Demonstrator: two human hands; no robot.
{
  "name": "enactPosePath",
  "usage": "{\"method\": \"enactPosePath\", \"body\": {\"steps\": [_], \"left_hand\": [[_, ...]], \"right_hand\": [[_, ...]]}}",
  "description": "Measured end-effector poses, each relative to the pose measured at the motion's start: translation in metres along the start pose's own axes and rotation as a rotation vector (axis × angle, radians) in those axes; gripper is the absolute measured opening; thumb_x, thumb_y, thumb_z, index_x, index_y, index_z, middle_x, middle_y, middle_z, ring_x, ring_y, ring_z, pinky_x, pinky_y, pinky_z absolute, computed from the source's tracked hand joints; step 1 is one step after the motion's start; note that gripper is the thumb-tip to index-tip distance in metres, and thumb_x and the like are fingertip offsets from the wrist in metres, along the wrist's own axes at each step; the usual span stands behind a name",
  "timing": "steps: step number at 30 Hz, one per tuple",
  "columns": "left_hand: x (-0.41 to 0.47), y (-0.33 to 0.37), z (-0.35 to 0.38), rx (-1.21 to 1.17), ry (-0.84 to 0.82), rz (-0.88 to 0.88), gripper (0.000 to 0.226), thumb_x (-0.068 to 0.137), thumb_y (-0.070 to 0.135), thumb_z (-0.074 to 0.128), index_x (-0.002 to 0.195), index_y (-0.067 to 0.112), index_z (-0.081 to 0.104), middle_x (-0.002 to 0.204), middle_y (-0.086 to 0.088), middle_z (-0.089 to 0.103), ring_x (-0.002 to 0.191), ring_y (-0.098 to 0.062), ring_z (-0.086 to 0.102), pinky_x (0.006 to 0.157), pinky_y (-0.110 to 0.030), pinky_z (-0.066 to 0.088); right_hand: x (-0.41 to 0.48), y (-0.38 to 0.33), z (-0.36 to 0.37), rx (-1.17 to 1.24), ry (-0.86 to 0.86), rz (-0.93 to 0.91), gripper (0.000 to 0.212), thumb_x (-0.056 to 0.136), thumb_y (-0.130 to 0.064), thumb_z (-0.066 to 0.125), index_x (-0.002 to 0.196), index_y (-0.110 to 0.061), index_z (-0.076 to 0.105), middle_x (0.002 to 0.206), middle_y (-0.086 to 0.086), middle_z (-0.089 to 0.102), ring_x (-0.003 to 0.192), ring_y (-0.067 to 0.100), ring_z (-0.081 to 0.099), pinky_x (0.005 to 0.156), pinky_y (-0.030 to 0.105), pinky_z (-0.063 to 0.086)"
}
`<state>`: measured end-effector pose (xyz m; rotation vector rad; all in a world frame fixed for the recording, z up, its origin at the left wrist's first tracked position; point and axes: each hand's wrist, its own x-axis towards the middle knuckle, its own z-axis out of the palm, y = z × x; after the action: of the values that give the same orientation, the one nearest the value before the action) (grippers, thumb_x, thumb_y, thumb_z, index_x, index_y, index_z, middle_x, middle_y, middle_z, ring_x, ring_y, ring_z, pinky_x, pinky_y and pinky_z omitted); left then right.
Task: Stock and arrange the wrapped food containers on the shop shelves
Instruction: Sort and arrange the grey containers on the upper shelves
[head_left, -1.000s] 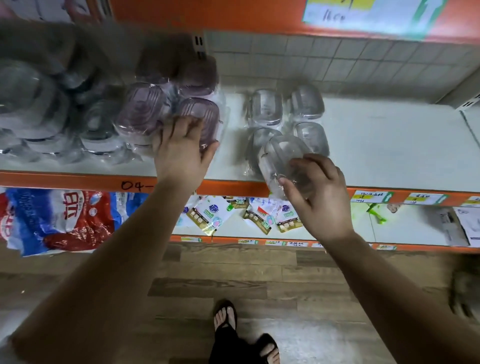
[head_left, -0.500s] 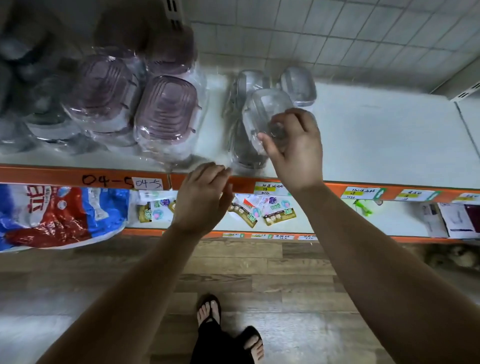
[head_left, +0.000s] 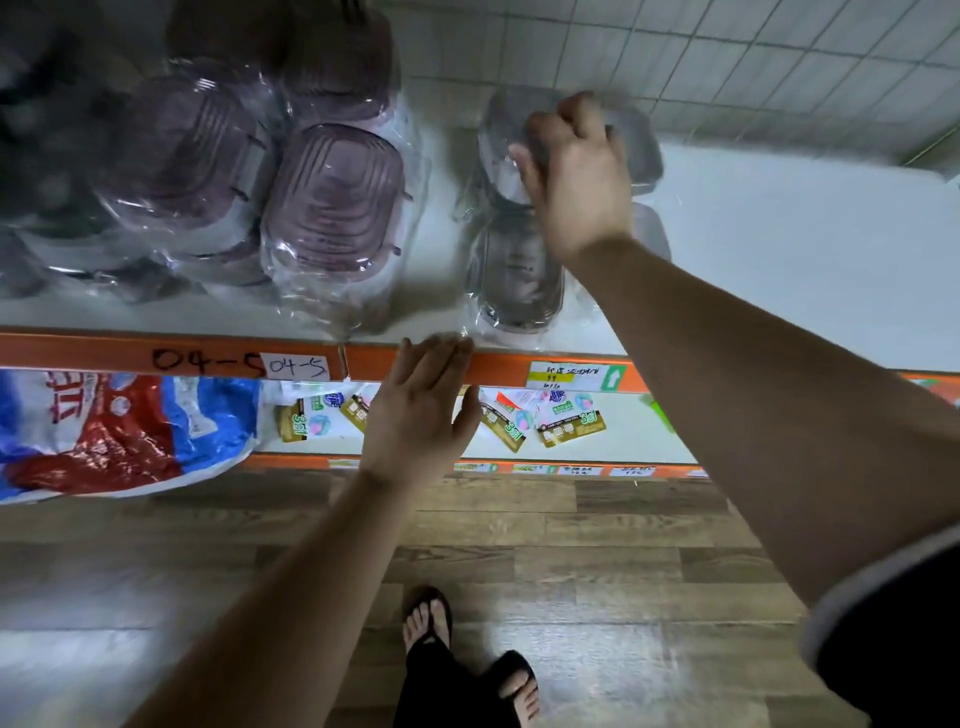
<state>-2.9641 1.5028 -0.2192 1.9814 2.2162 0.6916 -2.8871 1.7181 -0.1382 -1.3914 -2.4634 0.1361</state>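
Already shelved: purple-lidded wrapped containers (head_left: 332, 208) at left; clear wrapped containers (head_left: 514, 275) just beside them on the white shelf (head_left: 779, 260).
Right hand (head_left: 576, 176): grips the held container (head_left: 498, 156), now carried from the shelf front to the back row.
Left hand (head_left: 415, 410): flat, empty, risen to the orange shelf edge (head_left: 104, 351).
Remaining: release; the shelf's right side looks unfilled.

The purple-lidded containers (head_left: 332, 208) and the clear containers (head_left: 514, 275) are smooth plastic, each sealed in thin, crinkled, glossy film that catches the light. The shelf (head_left: 779, 249) has a matt white top and a smooth orange painted edge (head_left: 78, 347) with paper labels (head_left: 297, 368), and the wall (head_left: 727, 57) is pale, faintly shiny tile. The bag (head_left: 104, 431) and sachets (head_left: 569, 423) are glossy printed plastic, and the floor (head_left: 597, 525) shows wood-grain planks with a dull sheen.
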Motion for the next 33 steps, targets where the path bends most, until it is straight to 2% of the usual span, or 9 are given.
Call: {"method": "enactPosePath", "body": {"steps": [3, 6, 8, 13, 15, 18, 20, 26, 33], "left_hand": [[0.001, 0.004, -0.003, -0.028, -0.046, -0.044, 0.047, 0.091, 0.027, 0.046, 0.123, -0.004, 0.063, 0.119, -0.017, 0.066, 0.115, -0.034, 0.060, 0.107, -0.052, 0.041], [0.002, 0.009, -0.008, -0.032, -0.092, -0.065, 0.049, 0.091, 0.026, 0.047, 0.126, -0.004, 0.060, 0.120, -0.017, 0.064, 0.117, -0.034, 0.058, 0.109, -0.052, 0.038], [0.004, 0.010, -0.010, -0.021, -0.125, -0.075, 0.047, 0.091, 0.021, 0.055, 0.131, -0.003, 0.056, 0.125, -0.017, 0.062, 0.121, -0.034, 0.054, 0.112, -0.051, 0.034], [0.000, 0.019, -0.032, 0.064, -0.242, -0.071, 0.055, 0.097, 0.025, 0.051, 0.147, 0.006, 0.038, 0.148, -0.012, 0.045, 0.138, -0.029, 0.038, 0.120, -0.039, 0.018], [-0.004, 0.033, -0.053, 0.089, -0.227, -0.063, 0.051, 0.097, 0.025, 0.051, 0.143, 0.005, 0.045, 0.144, -0.013, 0.049, 0.131, -0.031, 0.046, 0.114, -0.041, 0.028], [-0.012, 0.061, -0.089, 0.125, -0.126, -0.024, 0.045, 0.092, 0.027, 0.046, 0.127, 0.004, 0.062, 0.124, -0.014, 0.064, 0.112, -0.033, 0.060, 0.095, -0.041, 0.045], [-0.019, 0.081, -0.113, 0.155, -0.063, -0.001, 0.045, 0.090, 0.029, 0.043, 0.120, 0.006, 0.067, 0.117, -0.012, 0.067, 0.104, -0.032, 0.063, 0.090, -0.039, 0.046], [-0.035, 0.131, -0.178, 0.203, 0.009, 0.004, 0.043, 0.089, 0.031, 0.043, 0.114, 0.009, 0.069, 0.114, -0.008, 0.068, 0.099, -0.031, 0.065, 0.088, -0.039, 0.047], [-0.029, 0.177, -0.262, 0.252, 0.175, 0.072, 0.037, 0.091, 0.030, 0.043, 0.109, 0.012, 0.070, 0.105, -0.004, 0.070, 0.084, -0.026, 0.067, 0.081, -0.035, 0.045]], "right_hand": [[0.003, -0.005, 0.007, 0.000, -0.073, 0.034, 0.036, 0.105, -0.036, 0.033, 0.122, -0.018, 0.059, 0.133, 0.009, 0.046, 0.113, 0.034, 0.050, 0.087, 0.035, 0.041], [-0.008, -0.006, 0.004, -0.016, -0.089, 0.054, 0.038, 0.103, -0.039, 0.033, 0.132, -0.022, 0.052, 0.138, 0.004, 0.045, 0.122, 0.035, 0.044, 0.098, 0.042, 0.039], [-0.021, -0.005, -0.001, -0.035, -0.103, 0.036, 0.044, 0.102, -0.040, 0.035, 0.140, -0.021, 0.044, 0.144, 0.002, 0.041, 0.128, 0.034, 0.037, 0.105, 0.045, 0.036], [-0.067, -0.002, -0.027, 0.012, -0.097, 0.006, 0.042, 0.102, -0.035, 0.036, 0.136, -0.012, 0.047, 0.141, 0.008, 0.045, 0.127, 0.031, 0.040, 0.106, 0.039, 0.034], [-0.089, -0.004, -0.044, 0.063, -0.097, 0.001, 0.041, 0.102, -0.033, 0.038, 0.135, -0.010, 0.049, 0.137, 0.011, 0.048, 0.125, 0.031, 0.041, 0.105, 0.040, 0.034], [-0.119, -0.007, -0.078, 0.094, -0.075, -0.040, 0.039, 0.102, -0.030, 0.040, 0.131, -0.007, 0.052, 0.132, 0.014, 0.052, 0.121, 0.033, 0.044, 0.105, 0.040, 0.034], [-0.139, -0.009, -0.105, 0.113, -0.058, -0.064, 0.037, 0.102, -0.029, 0.042, 0.129, -0.006, 0.054, 0.129, 0.016, 0.054, 0.119, 0.035, 0.046, 0.102, 0.042, 0.037], [-0.189, -0.019, -0.184, 0.293, 0.035, -0.072, 0.028, 0.099, -0.022, 0.050, 0.120, -0.007, 0.062, 0.116, 0.015, 0.064, 0.109, 0.038, 0.052, 0.092, 0.043, 0.044], [-0.203, -0.039, -0.277, 0.375, 0.274, -0.187, 0.018, 0.095, -0.016, 0.055, 0.104, -0.006, 0.067, 0.097, 0.011, 0.069, 0.093, 0.034, 0.058, 0.080, 0.038, 0.048]]}}
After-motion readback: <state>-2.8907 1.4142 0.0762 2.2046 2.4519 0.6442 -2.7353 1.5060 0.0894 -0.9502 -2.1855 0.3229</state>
